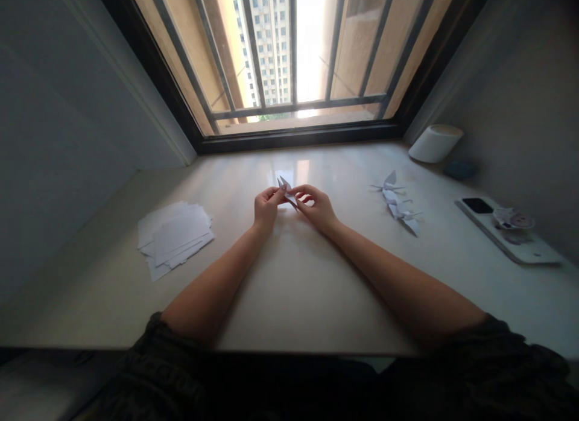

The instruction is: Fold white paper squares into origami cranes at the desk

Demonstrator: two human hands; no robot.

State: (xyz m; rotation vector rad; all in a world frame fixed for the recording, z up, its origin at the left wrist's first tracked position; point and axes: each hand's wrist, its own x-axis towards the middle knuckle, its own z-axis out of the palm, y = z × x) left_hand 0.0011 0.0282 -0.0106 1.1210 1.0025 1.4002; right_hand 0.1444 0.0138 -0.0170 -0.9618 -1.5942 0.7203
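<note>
Between my hands, just above the white sill-like tabletop [289, 288], is a small folded piece of white paper [286, 186] with narrow pointed ends. My left hand [268, 205] pinches its left side between thumb and fingers. From the other side my right hand [315, 205] grips the lower right part with thumb and fingertips, its fingers curled. The fingers cover part of the folds. Off to the right lie several folded paper cranes [398, 204] in a row, close against one another. A loose stack of white paper sheets [176, 237] is on the left.
At the right are a white phone [506, 231] with a round grip on its back, a white cylindrical object [435, 143] and a dark bluish item [460, 169] by the wall. A barred window [294, 140] closes the far edge.
</note>
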